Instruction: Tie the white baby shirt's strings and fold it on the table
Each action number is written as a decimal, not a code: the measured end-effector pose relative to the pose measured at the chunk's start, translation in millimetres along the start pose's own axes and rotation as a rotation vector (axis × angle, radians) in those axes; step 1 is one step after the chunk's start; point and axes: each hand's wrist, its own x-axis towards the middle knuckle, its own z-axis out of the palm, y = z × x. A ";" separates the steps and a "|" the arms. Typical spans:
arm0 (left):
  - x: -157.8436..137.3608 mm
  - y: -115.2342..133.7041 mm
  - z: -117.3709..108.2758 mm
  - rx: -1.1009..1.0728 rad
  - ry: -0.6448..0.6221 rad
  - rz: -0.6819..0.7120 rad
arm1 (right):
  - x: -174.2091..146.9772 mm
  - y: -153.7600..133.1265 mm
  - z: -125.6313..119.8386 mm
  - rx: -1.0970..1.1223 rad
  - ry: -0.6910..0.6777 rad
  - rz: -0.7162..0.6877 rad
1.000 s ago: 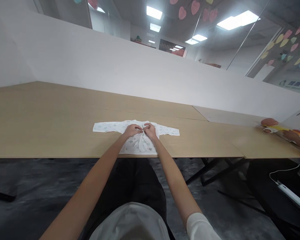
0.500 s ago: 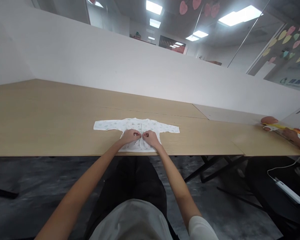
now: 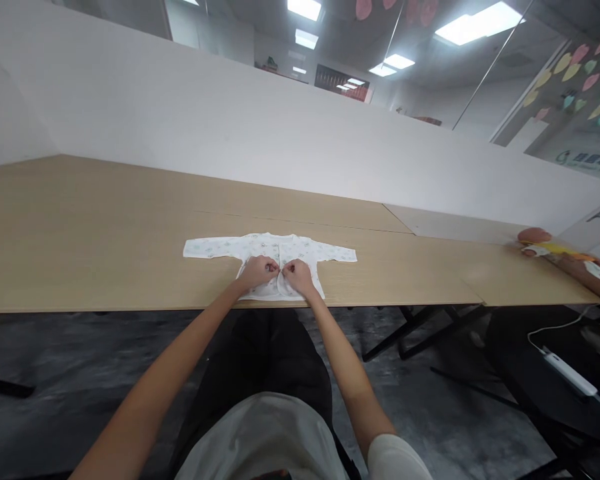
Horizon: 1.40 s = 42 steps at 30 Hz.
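Observation:
A small white baby shirt (image 3: 260, 245) with a fine print lies face up on the table, both sleeves spread out sideways. Its front opening runs down the middle, and the hem lies close to the table's front edge. My left hand (image 3: 259, 271) pinches the cloth just left of that opening. Opposite it, my right hand (image 3: 298, 274) pinches the cloth on the right side of the opening. The fingertips of both hands nearly meet at the centre line. Whatever fastener may be between them is too small to make out.
The wooden table (image 3: 105, 233) runs along a white wall (image 3: 230, 133) with glass above. At the far right, another person's arm and a doll-like figure (image 3: 534, 235) are on the table. A black chair (image 3: 525, 347) with a white power strip (image 3: 570, 373) stands below.
Both hands stay pinched at the shirt's front opening, with barely any shift. The whole view has moved slightly. At far right, the other person's hands have shifted.

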 end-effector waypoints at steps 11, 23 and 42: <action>-1.4 0.3 -4.0 -0.178 -0.015 0.069 | -3.8 -3.4 -3.7 0.081 0.001 0.007; -0.3 0.4 -0.1 -0.131 -0.031 0.045 | -6.2 -4.6 -5.8 0.160 0.006 -0.024; 1.3 -6.7 3.6 -0.184 -0.024 0.010 | -4.1 0.0 -5.0 0.148 0.082 0.067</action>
